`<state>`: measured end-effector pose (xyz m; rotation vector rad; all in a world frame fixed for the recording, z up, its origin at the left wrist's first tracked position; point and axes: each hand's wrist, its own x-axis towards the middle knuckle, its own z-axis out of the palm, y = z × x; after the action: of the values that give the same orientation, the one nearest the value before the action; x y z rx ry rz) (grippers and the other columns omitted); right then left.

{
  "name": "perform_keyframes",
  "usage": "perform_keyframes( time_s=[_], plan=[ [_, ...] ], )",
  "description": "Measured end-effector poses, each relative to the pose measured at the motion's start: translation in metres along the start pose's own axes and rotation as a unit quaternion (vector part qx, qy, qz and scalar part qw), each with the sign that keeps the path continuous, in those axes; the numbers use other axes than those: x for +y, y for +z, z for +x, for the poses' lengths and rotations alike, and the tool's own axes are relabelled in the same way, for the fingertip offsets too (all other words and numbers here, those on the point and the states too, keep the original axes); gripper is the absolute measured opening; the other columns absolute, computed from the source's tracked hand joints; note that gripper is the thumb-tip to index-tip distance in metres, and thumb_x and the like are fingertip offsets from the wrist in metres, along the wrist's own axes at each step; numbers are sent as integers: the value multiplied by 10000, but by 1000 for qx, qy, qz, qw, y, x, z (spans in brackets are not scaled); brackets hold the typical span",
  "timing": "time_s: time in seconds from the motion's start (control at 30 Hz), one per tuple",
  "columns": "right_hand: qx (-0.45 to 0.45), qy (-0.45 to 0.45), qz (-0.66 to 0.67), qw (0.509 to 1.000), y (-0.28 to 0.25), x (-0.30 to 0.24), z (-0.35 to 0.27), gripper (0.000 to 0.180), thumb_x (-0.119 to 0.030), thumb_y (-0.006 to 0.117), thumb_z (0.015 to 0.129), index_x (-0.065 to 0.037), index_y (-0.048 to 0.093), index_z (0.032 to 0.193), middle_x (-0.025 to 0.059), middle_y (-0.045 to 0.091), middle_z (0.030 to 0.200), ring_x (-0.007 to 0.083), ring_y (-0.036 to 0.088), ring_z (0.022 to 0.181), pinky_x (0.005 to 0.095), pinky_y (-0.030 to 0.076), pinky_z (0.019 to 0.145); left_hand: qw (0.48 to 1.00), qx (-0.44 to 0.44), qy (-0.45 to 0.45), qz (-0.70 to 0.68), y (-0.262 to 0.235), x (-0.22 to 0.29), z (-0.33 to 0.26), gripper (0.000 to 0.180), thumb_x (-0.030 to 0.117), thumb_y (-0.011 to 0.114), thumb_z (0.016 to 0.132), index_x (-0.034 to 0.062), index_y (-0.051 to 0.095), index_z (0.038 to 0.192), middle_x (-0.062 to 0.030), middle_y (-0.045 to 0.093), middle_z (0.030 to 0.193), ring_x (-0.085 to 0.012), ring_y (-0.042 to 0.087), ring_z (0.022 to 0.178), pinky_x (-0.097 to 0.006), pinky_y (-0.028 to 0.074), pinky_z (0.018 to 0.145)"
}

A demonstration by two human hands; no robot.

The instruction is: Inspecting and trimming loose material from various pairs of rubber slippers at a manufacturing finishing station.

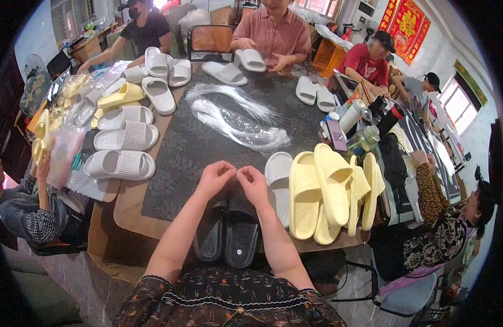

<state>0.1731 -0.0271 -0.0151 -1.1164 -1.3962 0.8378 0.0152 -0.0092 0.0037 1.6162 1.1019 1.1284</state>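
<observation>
My left hand and my right hand meet fingertip to fingertip above a pair of black slippers lying soles-up at the near table edge. The fingers are pinched together; what they pinch is too small to see. Just right of my right hand lies a white slipper, and beyond it a heap of pale yellow slippers. A bundle of clear plastic strands and bags lies on the dark table mat beyond my hands.
White slippers lie in rows at the left, more at the far side. Bottles and a phone stand at the right. Other people sit around the table: one left, two at the far side, several right.
</observation>
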Motion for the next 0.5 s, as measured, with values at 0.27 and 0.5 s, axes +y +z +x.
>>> perform_keyframes(
  time_s=[0.27, 0.5],
  plan=[
    [-8, 42, 53, 998, 1, -3, -7, 118, -125, 640, 843, -13, 628, 874, -5, 611, 744, 51, 522, 678, 215, 435, 624, 1000, 10, -12, -1, -3, 4, -8, 153, 137, 647, 817, 8, 647, 898, -24, 654, 784, -85, 586, 714, -243, 471, 660],
    [-12, 30, 76, 997, 1, 3, -8, 133, -146, 645, 841, -18, 623, 868, -20, 588, 727, 48, 504, 668, 210, 420, 618, 1000, 26, -10, 10, 0, 7, -10, 156, 141, 645, 822, 7, 651, 902, -20, 654, 779, -75, 583, 720, -242, 471, 658]
  ],
)
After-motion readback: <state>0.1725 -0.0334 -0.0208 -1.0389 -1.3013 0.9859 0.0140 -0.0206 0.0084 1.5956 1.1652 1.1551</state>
